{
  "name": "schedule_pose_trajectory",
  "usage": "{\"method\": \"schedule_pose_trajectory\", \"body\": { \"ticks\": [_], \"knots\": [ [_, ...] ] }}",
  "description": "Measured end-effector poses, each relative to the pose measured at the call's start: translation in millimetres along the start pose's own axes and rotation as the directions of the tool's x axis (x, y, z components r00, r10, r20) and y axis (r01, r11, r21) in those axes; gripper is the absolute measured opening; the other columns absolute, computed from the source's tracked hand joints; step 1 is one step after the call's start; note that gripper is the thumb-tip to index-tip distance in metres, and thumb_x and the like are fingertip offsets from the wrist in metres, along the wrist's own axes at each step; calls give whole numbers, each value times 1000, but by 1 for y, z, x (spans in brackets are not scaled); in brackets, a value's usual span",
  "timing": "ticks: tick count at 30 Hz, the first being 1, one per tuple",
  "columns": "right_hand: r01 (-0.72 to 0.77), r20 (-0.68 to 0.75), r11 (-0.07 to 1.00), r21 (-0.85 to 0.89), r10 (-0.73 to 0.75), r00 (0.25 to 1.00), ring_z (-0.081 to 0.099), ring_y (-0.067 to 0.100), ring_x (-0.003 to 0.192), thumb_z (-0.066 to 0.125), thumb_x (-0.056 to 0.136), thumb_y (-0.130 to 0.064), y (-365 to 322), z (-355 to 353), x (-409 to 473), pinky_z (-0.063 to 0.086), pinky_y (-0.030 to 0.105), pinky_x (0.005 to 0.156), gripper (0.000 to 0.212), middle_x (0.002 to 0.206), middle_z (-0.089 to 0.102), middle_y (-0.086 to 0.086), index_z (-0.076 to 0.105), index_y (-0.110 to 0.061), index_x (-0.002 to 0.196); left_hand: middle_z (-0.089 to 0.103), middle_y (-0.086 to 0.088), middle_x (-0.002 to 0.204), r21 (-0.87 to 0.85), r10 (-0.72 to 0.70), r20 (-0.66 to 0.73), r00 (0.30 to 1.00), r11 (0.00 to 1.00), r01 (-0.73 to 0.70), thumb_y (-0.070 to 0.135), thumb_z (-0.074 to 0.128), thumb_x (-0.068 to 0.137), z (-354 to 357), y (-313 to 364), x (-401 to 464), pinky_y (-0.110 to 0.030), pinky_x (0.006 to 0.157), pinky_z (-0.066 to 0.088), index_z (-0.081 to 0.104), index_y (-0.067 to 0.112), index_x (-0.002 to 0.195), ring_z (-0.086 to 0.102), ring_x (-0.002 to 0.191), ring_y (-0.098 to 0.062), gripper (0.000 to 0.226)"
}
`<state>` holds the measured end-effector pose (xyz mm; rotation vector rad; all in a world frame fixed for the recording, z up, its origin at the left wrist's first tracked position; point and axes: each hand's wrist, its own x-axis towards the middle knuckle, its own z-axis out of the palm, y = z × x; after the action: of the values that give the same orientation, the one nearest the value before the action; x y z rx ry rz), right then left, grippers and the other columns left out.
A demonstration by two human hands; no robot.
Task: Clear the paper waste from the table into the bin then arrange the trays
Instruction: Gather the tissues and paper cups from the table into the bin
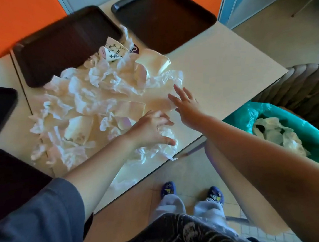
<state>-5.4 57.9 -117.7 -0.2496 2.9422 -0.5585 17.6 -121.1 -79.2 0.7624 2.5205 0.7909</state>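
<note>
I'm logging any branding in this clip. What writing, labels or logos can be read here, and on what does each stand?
Paper cup by the far left tray: dark handwritten-style script, too blurred to read for certain.
Dark round piece beside it: a light mark, unreadable.
Slippers: printed pictures, no legible words.
Dark garment: pale pattern, no readable text.

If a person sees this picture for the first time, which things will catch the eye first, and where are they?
First comes the big heap of crumpled white paper waste spread over the middle of the pale table, with both bare hands over its near edge: the left hand on a crumpled wad, the right hand open and flat. Next are the dark trays at the far side, and the bin with a green liner at the right, already holding some paper.
</note>
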Motion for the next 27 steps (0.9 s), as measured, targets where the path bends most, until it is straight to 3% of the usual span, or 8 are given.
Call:
{"method": "schedule_pose_trajectory", "body": {
  "ticks": [5,10,12,15,19,24,27],
  "knots": [
    [-8,75,1000,-12,9,997,11,26,143,39,93,2,-7,10,7,27,42,109,46,156,14,2,42,-18,134,55,3,111,150,133,168,977,976,-159,50,84,48,0,-9,-4,-29,91,40,65,21,108,47,105,-18,69],
    [29,54,995,-96,-24,998,28,27,135,40,94,-6,-11,15,7,28,26,102,41,150,29,7,44,-12,134,55,1,104,143,132,205,970,976,-163,23,76,67,2,-20,5,-30,85,44,66,19,100,49,99,-15,35],
    [-46,-2,998,-33,46,999,30,28,132,43,92,-3,-7,17,1,29,28,104,40,147,32,9,46,-10,132,56,-1,100,107,133,202,970,982,-156,12,69,71,1,-21,9,-35,81,48,67,16,97,49,89,-13,27],
    [-66,-68,998,5,66,995,39,32,113,43,80,13,6,15,-10,37,35,92,38,131,47,14,61,-3,109,58,-7,98,67,151,210,966,983,-168,1,64,72,2,-20,16,-36,77,50,68,9,94,49,79,-14,23],
    [-174,-63,983,57,177,982,42,35,104,45,75,15,22,3,-26,40,41,87,30,112,51,20,64,4,96,58,-8,89,67,136,237,962,986,-156,-2,62,72,8,-13,30,-36,76,50,67,6,91,54,75,-20,21],
    [-242,-99,968,64,248,964,42,36,106,47,82,12,43,-13,-49,38,39,89,27,113,52,20,63,2,101,54,-3,84,75,169,194,966,980,-186,-4,57,73,14,12,45,-26,67,44,67,3,90,50,70,-17,21],
    [-258,-103,965,41,261,960,42,34,108,47,86,5,59,-23,-63,35,36,91,25,117,51,17,62,-2,104,55,-8,84,73,210,157,965,972,-224,-5,55,75,18,33,55,-16,51,35,67,3,86,45,50,-6,18]
  ]
}}
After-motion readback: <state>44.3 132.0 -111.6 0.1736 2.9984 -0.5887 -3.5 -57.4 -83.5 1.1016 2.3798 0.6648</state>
